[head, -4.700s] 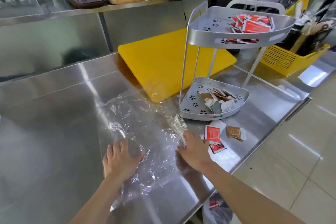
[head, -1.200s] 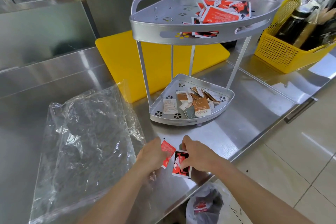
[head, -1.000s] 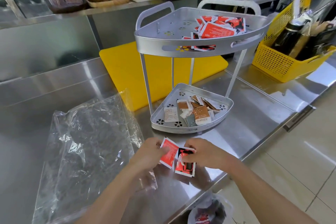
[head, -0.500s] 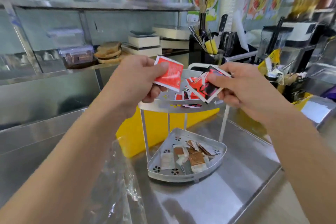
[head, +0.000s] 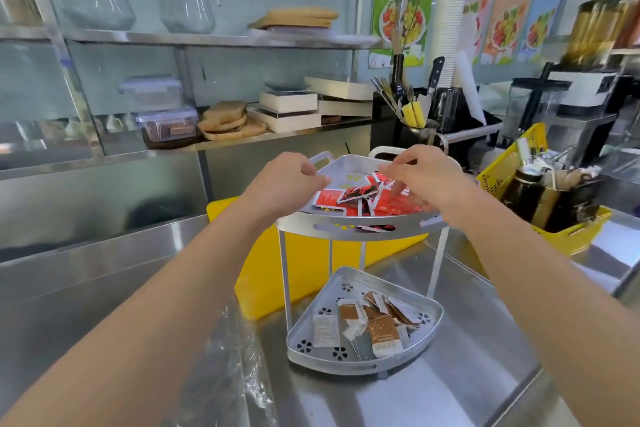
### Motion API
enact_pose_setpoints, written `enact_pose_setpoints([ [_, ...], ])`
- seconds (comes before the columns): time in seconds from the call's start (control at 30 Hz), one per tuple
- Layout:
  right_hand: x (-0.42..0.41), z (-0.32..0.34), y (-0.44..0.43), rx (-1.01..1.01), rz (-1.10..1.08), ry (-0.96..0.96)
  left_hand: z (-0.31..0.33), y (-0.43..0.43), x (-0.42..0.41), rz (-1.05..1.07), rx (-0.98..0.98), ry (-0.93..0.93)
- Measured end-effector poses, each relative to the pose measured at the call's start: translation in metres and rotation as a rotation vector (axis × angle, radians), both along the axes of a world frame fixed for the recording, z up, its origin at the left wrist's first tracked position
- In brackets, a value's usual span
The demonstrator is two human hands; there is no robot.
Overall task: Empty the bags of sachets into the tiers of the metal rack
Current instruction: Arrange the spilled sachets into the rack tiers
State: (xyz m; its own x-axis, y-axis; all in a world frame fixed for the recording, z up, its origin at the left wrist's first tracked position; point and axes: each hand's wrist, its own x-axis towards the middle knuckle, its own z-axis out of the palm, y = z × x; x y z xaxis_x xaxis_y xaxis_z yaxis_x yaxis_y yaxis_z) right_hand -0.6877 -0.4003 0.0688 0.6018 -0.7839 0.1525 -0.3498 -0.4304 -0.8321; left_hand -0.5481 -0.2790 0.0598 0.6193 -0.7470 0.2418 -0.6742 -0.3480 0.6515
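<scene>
While your left hand [head: 287,177] and right hand [head: 420,177] hover over top tier [head: 363,226] of metal rack [head: 283,274], fingers spread, gripping nothing: likely just-released drop. Red sachets [head: 360,198] heaped in top tier; brown and white sachets [head: 367,324] in bottom tier [head: 367,362]. Bag edge [head: 252,388] lies crumpled on worktop [head: 467,374].

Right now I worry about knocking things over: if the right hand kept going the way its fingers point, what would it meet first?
Probably the red sachets in the top tier; the right hand points leftward and down over them. Depth is uncertain.
</scene>
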Motion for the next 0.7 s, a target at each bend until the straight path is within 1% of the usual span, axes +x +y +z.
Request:
enact_pose_setpoints([
  [0.1, -0.005, -0.004, 0.018, 0.032, 0.067, -0.24, -0.001, 0.031, 0.001, 0.055, -0.208, -0.075],
  [0.13, -0.006, -0.006, 0.026, 0.047, 0.092, -0.294, -0.004, 0.042, 0.005, 0.085, -0.256, -0.087],
  [0.2, -0.007, -0.012, 0.048, 0.051, 0.154, -0.349, -0.015, 0.068, 0.017, 0.158, -0.292, -0.079],
  [0.3, -0.004, -0.027, 0.086, 0.05, 0.315, -0.355, -0.044, 0.107, 0.04, 0.274, -0.254, -0.027],
  [0.37, 0.006, -0.047, 0.108, 0.045, 0.414, -0.288, -0.07, 0.133, 0.052, 0.354, -0.216, 0.03],
  [0.47, 0.033, -0.092, 0.132, 0.069, 0.469, -0.1, -0.115, 0.172, 0.071, 0.475, -0.094, 0.118],
  [0.6, 0.067, -0.173, 0.147, 0.143, 0.431, 0.164, -0.172, 0.218, 0.081, 0.581, 0.169, 0.362],
  [0.7, 0.079, -0.223, 0.154, 0.261, 0.364, 0.287, -0.208, 0.239, 0.079, 0.685, 0.324, 0.456],
])
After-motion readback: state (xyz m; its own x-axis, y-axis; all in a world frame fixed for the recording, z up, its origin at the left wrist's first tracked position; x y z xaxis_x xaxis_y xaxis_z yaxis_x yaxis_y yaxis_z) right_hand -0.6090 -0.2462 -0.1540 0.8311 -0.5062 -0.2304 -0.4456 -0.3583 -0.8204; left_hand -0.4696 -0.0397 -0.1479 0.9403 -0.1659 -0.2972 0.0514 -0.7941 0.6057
